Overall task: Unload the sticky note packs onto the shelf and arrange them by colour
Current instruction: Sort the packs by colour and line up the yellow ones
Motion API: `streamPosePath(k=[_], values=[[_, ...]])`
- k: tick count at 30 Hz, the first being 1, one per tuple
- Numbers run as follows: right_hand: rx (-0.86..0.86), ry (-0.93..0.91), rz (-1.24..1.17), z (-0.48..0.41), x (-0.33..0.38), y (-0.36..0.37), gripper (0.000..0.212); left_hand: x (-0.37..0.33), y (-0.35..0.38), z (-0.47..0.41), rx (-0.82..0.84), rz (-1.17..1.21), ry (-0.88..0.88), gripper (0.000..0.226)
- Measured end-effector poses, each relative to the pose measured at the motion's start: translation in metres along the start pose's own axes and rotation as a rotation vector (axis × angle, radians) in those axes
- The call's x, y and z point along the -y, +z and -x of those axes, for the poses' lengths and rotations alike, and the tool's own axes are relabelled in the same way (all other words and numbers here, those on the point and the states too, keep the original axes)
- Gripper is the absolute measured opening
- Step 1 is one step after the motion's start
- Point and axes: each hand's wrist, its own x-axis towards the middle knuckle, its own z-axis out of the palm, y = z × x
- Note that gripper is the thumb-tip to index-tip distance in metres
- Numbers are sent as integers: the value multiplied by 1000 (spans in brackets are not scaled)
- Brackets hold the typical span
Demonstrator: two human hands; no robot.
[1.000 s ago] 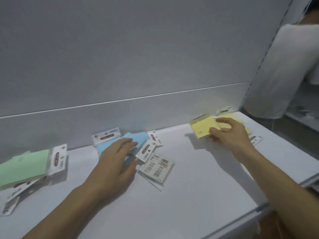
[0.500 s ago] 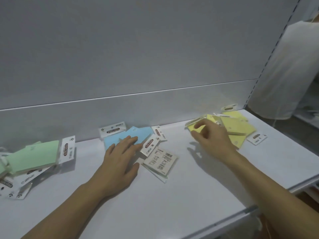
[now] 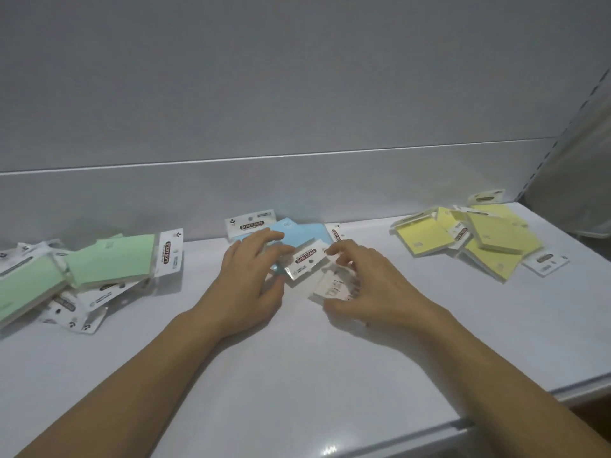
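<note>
Three loose heaps of sticky note packs lie on the white shelf (image 3: 297, 375). Green packs (image 3: 109, 259) are at the left, blue packs (image 3: 301, 234) in the middle against the back panel, yellow packs (image 3: 489, 236) at the right. My left hand (image 3: 251, 282) rests flat on the blue heap with fingers spread. My right hand (image 3: 370, 285) hovers with curled, parted fingers over a face-down pack (image 3: 330, 285) at the front of the blue heap, its fingertips at the white header card (image 3: 305, 261). Whether the fingers grip anything cannot be made out.
A grey back panel (image 3: 297, 193) rises behind the shelf. The shelf's front edge (image 3: 429, 428) runs lower right. A perforated upright (image 3: 562, 127) and a pale surface stand at the far right. Loose white header cards (image 3: 545, 261) lie beside the yellow heap.
My right hand has left the yellow heap and moved left to the blue heap. The left hand stays on the blue packs. The view has shifted left.
</note>
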Motion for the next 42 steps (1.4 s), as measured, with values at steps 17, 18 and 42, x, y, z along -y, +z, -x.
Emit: streamPosePath(k=[17, 18, 42], values=[[157, 47, -1144, -3, -3, -14, 42, -34, 9, -3, -150, 776, -299, 33], [115, 30, -1105, -3, -3, -13, 38, -32, 8, -2, -145, 785, -321, 33], [256, 118, -878, -53, 70, 18, 17, 48, -105, 84, -199, -237, -406, 25]])
